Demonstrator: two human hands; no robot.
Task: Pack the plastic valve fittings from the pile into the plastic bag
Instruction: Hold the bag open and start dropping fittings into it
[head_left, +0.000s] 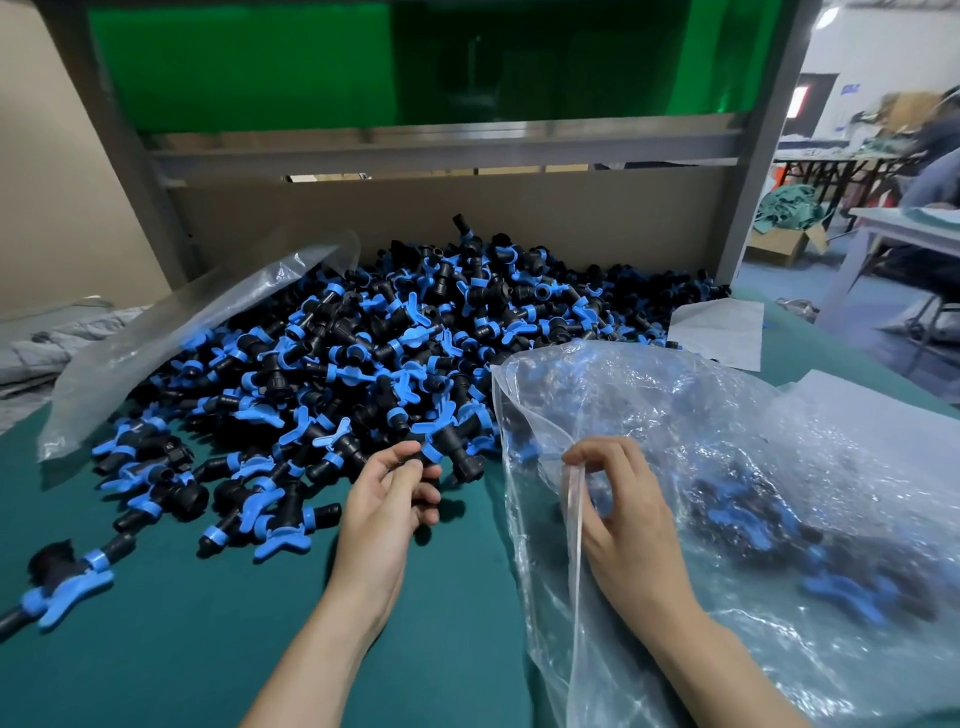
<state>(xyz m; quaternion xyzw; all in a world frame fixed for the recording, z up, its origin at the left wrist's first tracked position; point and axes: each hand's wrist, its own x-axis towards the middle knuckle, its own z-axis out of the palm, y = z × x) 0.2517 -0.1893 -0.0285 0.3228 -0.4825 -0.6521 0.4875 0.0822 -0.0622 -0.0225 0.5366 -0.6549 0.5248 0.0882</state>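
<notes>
The pile (389, 353) of black-and-blue fittings covers the middle of the green table (182, 649), banked against a cardboard backboard (467, 208) at the far side. The person's left hand (389, 499) sits at the pile's near edge, fingers curled round one fitting (439, 449) that still touches its neighbours. The right hand (618, 499) is just beside it, to the right, pinching the rim of the clear bag (753, 441) between thumb and fingers and holding the mouth raised toward the pile. The two hands are apart, with a strip of bare cloth between them.

The bag lies on the right half of the table, and packed fittings (779, 530) show through the film (outlines blurred by creases). Its mouth edge touches the pile's right flank.

A spare bag (197, 338) drapes over the pile's left slope. One stray fitting (62, 582) lies well apart, near the table's left edge. Open cloth runs from the pile's near edge down to the person's forearms. A white sheet (722, 327) lies beyond the bag near the right edge.
</notes>
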